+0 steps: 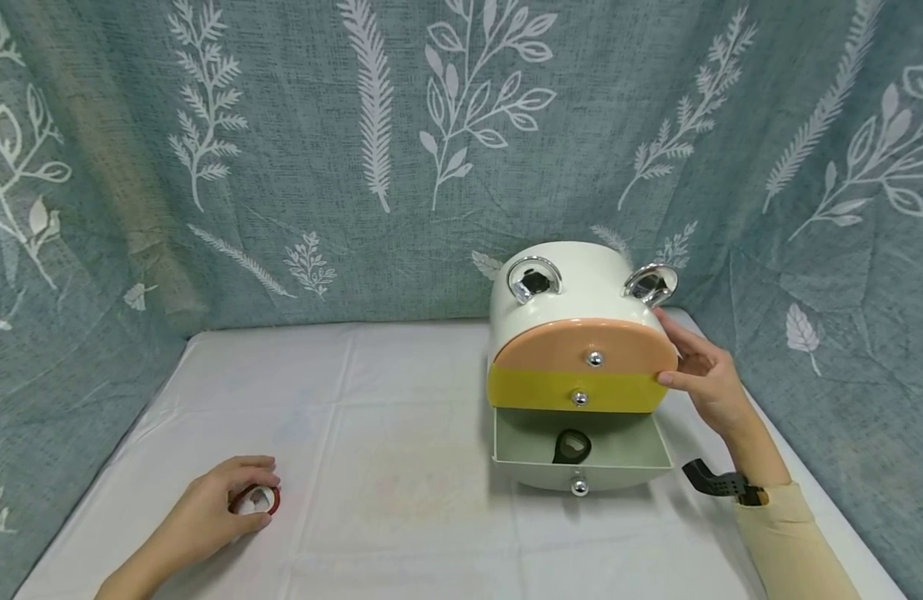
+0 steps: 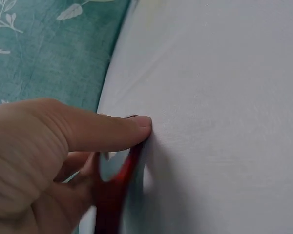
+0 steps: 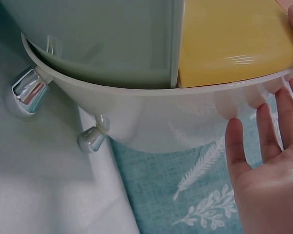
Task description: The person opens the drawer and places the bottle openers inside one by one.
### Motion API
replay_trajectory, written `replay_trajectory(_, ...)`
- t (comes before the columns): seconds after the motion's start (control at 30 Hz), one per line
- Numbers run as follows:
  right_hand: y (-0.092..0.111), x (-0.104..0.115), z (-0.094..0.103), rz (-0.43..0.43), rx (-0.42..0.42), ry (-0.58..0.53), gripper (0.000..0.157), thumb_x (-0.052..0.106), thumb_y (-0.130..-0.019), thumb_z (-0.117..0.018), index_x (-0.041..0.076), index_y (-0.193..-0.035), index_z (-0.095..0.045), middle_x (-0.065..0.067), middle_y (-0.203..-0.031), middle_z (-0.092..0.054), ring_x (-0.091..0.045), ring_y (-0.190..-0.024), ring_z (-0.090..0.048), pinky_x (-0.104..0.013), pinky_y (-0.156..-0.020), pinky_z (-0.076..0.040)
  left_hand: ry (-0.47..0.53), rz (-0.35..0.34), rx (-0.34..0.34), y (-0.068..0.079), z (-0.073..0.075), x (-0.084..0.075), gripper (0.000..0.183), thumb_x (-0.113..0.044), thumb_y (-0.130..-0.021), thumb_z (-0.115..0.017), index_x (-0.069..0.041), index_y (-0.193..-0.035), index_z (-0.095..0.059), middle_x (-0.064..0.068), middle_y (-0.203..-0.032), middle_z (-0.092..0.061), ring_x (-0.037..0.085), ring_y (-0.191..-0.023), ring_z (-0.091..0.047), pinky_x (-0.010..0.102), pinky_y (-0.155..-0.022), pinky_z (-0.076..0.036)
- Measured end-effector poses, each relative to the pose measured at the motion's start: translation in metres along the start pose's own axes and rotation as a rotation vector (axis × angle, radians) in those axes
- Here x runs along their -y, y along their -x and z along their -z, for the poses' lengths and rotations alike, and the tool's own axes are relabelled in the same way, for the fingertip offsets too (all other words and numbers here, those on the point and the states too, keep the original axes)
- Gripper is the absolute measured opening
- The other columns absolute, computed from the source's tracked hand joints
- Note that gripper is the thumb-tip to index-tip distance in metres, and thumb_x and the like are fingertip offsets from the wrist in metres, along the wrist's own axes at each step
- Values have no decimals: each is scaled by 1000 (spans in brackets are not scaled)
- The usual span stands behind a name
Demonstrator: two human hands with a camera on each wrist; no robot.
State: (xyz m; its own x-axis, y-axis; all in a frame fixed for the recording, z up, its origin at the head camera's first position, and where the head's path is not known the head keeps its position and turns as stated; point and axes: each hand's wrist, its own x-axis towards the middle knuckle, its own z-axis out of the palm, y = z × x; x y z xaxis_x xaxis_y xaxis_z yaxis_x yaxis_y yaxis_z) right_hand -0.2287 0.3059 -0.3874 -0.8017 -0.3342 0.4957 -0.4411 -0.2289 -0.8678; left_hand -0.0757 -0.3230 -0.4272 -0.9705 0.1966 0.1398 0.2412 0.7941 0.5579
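Note:
My left hand [image 1: 206,511] is low over the left part of the table. Its thumb and fingers pinch a red thing with a ring-shaped end [image 2: 118,183], whose exact kind I cannot tell. My right hand [image 1: 712,385] rests on the right side of a white drawer cabinet [image 1: 574,275]. Its thumb lies on the front edge, and the extended fingers [image 3: 237,146] touch the side wall. The cabinet's green bottom drawer [image 1: 536,437] is pulled out, with a black ring-ended thing [image 1: 574,447] inside. Above it, the yellow drawer [image 1: 536,390] and the orange drawer [image 1: 544,346] are closed.
Two shiny eye-like pieces [image 1: 534,278] stick out from the cabinet's top front, and each drawer has a silver knob [image 1: 579,487]. White cloth [image 1: 386,467] covers the table. A green-blue leaf-patterned curtain [image 1: 296,167] surrounds its back and sides.

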Motion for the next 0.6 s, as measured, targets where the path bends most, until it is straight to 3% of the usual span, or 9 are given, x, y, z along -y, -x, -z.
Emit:
replay_trajectory(0.2,-1,0,0,16,-1,-1,73,-31,-79,-57,-9,-145,-37,-12,-155,-33,-23,-143,-27,-29,-109,-34,30,63,39,0,-1,-3,54,-12,-70,-89,5,-117,-69,15,-128,-61,33,-109,-62,27,-80,-55)
replay_trajectory(0.33,0,0,-1,-5,-18,2,74,-32,-78,-57,-8,-146,-36,-12,-155,-33,-24,-144,-26,-30,-109,-33,45,65,80,1,1,-4,59,-13,-71,-89,9,-120,-66,16,-129,-60,32,-108,-62,27,-80,-55)
replay_trajectory(0.43,1,0,-1,-29,-38,6,75,-31,-78,-58,-7,-146,-36,-12,-155,-32,-25,-143,-27,-31,-109,-34,48,55,84,1,1,-3,58,-13,-71,-88,8,-120,-66,16,-128,-60,31,-106,-63,26,-79,-55)
replay_trajectory(0.6,0,0,-1,-24,-34,12,74,-31,-79,-58,-7,-146,-37,-12,-155,-33,-24,-143,-27,-30,-109,-34,38,59,48,4,0,-4,52,-17,-72,-89,-3,-119,-71,9,-121,-65,17,-99,-63,24,-73,-54)
